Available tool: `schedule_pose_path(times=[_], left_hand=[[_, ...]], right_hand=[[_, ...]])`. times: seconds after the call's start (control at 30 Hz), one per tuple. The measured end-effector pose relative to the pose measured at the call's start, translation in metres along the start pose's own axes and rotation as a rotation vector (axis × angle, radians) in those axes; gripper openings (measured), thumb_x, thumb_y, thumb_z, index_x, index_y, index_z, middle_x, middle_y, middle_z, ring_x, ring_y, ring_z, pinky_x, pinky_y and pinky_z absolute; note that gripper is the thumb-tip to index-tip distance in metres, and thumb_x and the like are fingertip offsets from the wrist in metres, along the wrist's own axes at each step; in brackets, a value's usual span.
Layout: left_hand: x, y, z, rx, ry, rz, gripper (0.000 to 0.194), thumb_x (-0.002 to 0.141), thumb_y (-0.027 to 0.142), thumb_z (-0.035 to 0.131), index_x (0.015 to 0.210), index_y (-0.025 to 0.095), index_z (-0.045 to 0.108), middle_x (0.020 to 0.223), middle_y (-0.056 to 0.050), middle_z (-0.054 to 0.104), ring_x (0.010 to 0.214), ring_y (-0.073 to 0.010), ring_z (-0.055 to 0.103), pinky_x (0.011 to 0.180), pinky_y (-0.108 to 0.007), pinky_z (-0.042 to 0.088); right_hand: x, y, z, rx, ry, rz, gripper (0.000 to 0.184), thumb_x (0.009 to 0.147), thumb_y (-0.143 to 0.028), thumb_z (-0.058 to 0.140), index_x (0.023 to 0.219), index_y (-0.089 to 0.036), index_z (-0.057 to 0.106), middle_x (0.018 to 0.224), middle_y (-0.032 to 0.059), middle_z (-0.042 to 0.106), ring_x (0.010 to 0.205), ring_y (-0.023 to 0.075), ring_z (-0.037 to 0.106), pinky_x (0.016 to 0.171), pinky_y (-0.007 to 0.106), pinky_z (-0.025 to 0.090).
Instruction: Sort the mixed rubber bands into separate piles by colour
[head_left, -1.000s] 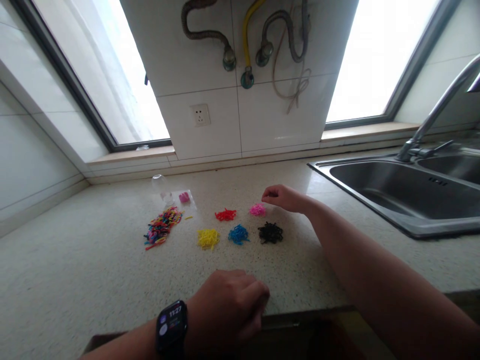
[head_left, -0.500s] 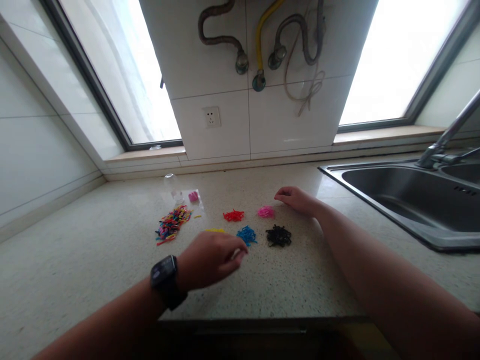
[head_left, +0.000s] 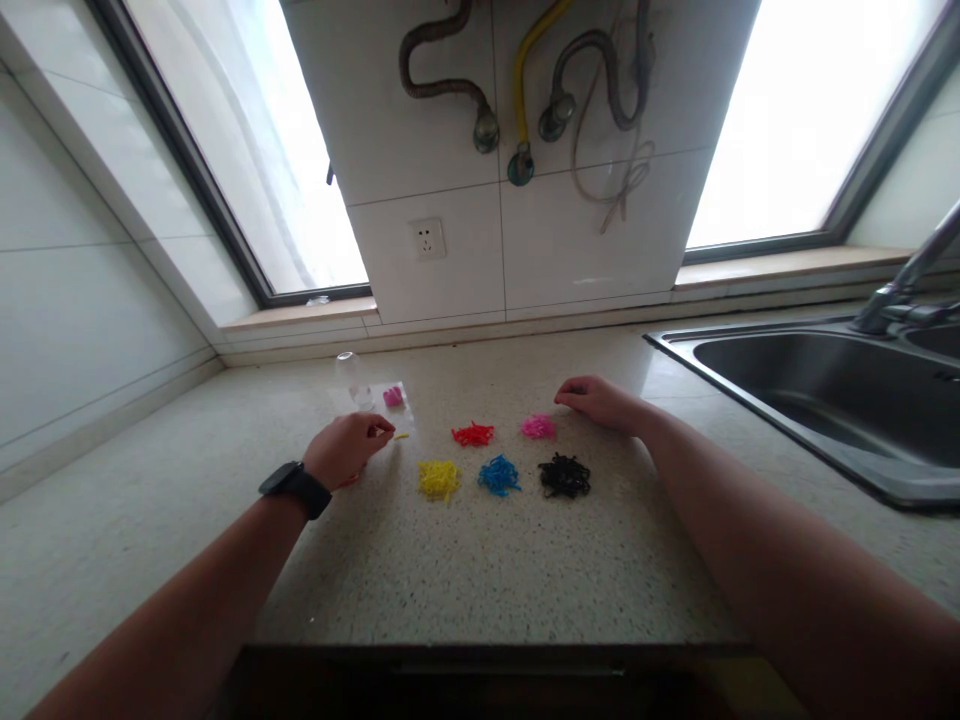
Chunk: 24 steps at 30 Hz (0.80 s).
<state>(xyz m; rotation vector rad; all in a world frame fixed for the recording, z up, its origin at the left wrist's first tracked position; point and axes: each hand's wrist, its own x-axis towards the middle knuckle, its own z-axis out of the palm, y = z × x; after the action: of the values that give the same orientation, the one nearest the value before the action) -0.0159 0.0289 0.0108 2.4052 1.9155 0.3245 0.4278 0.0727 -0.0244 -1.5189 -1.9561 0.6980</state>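
Observation:
My left hand point(head_left: 343, 452), with a dark watch on the wrist, hovers over the mixed pile of rubber bands and hides nearly all of it; a few red bands point(head_left: 351, 480) peek out below. Its thumb and fingertips are pinched together beside a loose yellow band point(head_left: 402, 436); whatever lies between them is hidden. On the counter, my right hand point(head_left: 598, 402) rests with curled fingers just right of the pink bands point(head_left: 538, 427), and its grip is too small to make out. Separate heaps of red bands point(head_left: 472, 434), yellow bands point(head_left: 439, 480), blue bands point(head_left: 499, 476) and black bands point(head_left: 565, 476) lie between the hands.
A clear plastic jar point(head_left: 354, 382) and a pink lid point(head_left: 393, 396) are behind my left hand. To the right is a steel sink point(head_left: 675, 350) with a faucet point(head_left: 881, 308). The tiled wall carries a socket point(head_left: 427, 239) and hoses. The counter's front edge runs below.
My left hand has moved left from above the yellow and blue heaps to the mixed pile, uncovering the yellow heap. The right hand stays in place, and the view has shifted slightly.

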Motion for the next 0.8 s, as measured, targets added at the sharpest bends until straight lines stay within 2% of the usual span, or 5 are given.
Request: schedule_pose_path(times=[0.23,0.5,0.67,0.8], left_hand=[[-0.004,0.005,0.004,0.063,0.001,-0.004,0.03,0.09,0.047,0.054,0.103,0.032,0.076,0.098,-0.002,0.074,0.084,-0.0211,0.067,0.07,-0.028,0.044],[-0.003,0.006,0.012,0.138,0.046,-0.034,0.028,0.09,0.045,0.052,0.1,0.033,0.075,0.098,-0.003,0.074,0.086,-0.0242,0.068,0.07,-0.031,0.046],[-0.004,0.008,0.014,0.155,0.069,-0.056,0.029,0.091,0.043,0.05,0.1,0.031,0.075,0.096,-0.005,0.074,0.083,-0.0246,0.068,0.068,-0.031,0.046],[-0.007,0.017,0.007,0.149,0.064,-0.024,0.03,0.09,0.044,0.051,0.101,0.028,0.074,0.095,-0.005,0.073,0.08,-0.023,0.067,0.066,-0.03,0.044]], right_hand=[[-0.002,-0.006,-0.001,-0.041,-0.012,0.015,0.032,0.083,-0.042,0.058,0.094,-0.015,0.073,0.078,0.005,0.068,0.069,0.0166,0.056,0.065,0.029,0.042],[0.001,-0.003,0.0,-0.064,-0.027,-0.015,0.03,0.083,-0.039,0.058,0.093,-0.015,0.073,0.084,0.0067,0.071,0.075,0.0183,0.059,0.071,0.03,0.044],[0.001,-0.001,0.001,-0.044,-0.025,0.002,0.032,0.084,-0.042,0.058,0.093,-0.016,0.073,0.076,0.0044,0.067,0.068,0.0163,0.056,0.064,0.029,0.041],[-0.001,-0.003,0.001,-0.033,-0.01,0.022,0.033,0.083,-0.044,0.058,0.093,-0.016,0.073,0.069,0.0019,0.063,0.06,0.0134,0.05,0.058,0.027,0.037]])
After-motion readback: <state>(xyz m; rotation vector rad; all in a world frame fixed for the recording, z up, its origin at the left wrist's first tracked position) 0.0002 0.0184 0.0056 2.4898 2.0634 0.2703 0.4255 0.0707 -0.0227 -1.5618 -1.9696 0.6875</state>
